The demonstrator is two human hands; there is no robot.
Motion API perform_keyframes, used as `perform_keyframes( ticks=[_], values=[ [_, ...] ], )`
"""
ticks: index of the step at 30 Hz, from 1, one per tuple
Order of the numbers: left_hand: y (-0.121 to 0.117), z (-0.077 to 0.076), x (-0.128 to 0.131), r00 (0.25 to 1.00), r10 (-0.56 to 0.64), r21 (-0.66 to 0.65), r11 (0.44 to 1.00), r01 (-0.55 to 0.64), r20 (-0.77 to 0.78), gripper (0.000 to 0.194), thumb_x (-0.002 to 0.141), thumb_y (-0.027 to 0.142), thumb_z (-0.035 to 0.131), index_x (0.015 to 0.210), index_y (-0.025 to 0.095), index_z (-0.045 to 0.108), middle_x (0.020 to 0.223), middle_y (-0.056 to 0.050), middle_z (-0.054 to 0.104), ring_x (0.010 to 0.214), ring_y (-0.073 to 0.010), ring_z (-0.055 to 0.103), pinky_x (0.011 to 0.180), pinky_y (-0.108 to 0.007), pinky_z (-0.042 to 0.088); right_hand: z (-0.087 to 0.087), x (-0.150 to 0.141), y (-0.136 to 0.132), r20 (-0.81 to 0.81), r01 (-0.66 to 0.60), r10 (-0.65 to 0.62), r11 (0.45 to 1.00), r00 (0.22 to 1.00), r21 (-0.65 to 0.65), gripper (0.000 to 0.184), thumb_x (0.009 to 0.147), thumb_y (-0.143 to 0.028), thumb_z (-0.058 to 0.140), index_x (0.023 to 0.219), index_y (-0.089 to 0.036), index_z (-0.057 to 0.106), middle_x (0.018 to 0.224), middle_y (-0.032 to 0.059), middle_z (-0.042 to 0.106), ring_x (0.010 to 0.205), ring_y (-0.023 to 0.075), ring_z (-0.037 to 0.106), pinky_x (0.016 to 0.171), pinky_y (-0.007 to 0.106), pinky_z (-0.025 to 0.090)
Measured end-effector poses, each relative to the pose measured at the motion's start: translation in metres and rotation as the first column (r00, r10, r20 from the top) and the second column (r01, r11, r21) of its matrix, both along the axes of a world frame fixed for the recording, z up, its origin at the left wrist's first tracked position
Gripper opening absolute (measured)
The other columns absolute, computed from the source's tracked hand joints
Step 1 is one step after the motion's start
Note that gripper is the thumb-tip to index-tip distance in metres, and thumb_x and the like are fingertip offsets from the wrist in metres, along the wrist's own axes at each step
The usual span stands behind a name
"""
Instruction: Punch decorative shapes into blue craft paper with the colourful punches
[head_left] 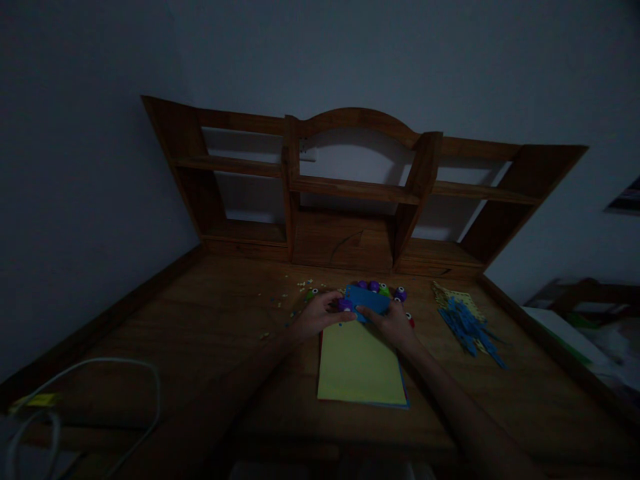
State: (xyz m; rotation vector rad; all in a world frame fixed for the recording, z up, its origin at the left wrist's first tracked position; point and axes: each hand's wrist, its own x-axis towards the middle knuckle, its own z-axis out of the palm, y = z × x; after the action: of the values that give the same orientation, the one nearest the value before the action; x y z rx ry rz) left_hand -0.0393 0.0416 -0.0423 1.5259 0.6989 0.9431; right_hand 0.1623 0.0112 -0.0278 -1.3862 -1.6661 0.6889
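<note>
In the head view, your left hand (320, 316) is closed around a purple punch (345, 305), and your right hand (393, 325) pinches a blue sheet (373, 301), thumb on top. Both things are together above the far edge of the paper stack (363, 367), mid-worktop (225, 313).

Judging by what lies about, a good share is done: pale bits (301, 284) are scattered to the far left, and blue strips (463, 327) lie tangled over holed yellow scraps (463, 298) on the right. The blue sheet and the stack seem to be what is left.

The punch is small and rounded, partly hidden by your fingers. The sheet looks flat and slightly tilted; whether its edge sits inside the punch, you cannot tell in this dim light.
</note>
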Motion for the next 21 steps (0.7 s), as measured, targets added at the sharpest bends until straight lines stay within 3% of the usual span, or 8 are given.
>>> perform_keyframes(
  ticks=[9,21],
  values=[
    [0.0001,-0.0002,-0.0011,0.999,-0.030,0.020,0.999,0.030,0.014,0.039,0.068,0.038,0.078,0.090,0.013,0.058,0.085,-0.004,0.059,0.076,-0.0158,0.057,0.070,-0.026,0.045,-0.0016,-0.0008,0.0002,-0.058,-0.016,0.014,0.999,0.998,-0.041,0.037,0.071,-0.051,0.064,0.060,-0.017,0.053,0.058,0.0010,0.058,0.048,0.0118,0.045,0.044,0.023,0.035],
    [-0.0028,0.0069,-0.0033,0.999,-0.004,0.091,0.996,0.009,-0.048,0.038,0.070,0.043,0.075,0.086,0.013,0.058,0.081,-0.002,0.056,0.074,-0.0149,0.054,0.066,-0.023,0.041,-0.0049,-0.0006,0.0006,-0.069,-0.049,0.046,0.998,0.997,-0.036,0.034,0.072,-0.049,0.065,0.066,-0.017,0.057,0.064,0.0011,0.060,0.053,0.0136,0.050,0.051,0.024,0.040]
  ],
)
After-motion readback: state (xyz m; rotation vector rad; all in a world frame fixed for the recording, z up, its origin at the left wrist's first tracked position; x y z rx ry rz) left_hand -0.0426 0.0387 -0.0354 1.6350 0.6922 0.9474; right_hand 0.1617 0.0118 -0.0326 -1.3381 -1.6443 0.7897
